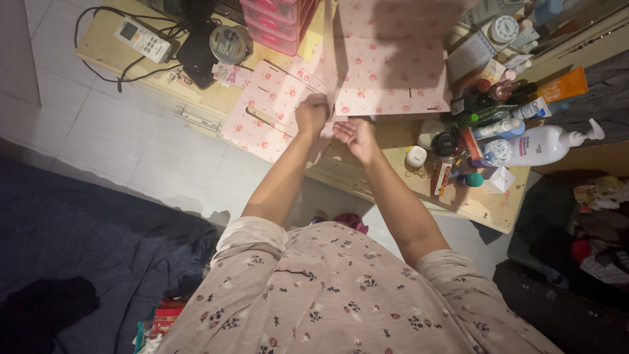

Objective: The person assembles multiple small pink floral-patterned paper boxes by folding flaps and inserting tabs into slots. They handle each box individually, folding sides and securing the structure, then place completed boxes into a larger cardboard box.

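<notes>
Pale floor tiles (118,131) surround the low wooden table (488,203) we lean over. Our left hand (312,113) is curled closed over the edge of a pink flowered cardboard panel (272,108) that lies flat on the table, its slots showing. Our right hand (356,134) sits just beside it, palm up and fingers loose, holding nothing, touching the lower edge of a second pink flowered panel (393,69) that lies beyond both hands. To our right, bottles and jars crowd the table, a white pump bottle (547,144) lying among them. At the far left corner rest a white remote control (143,39) and black cables (124,69).
</notes>
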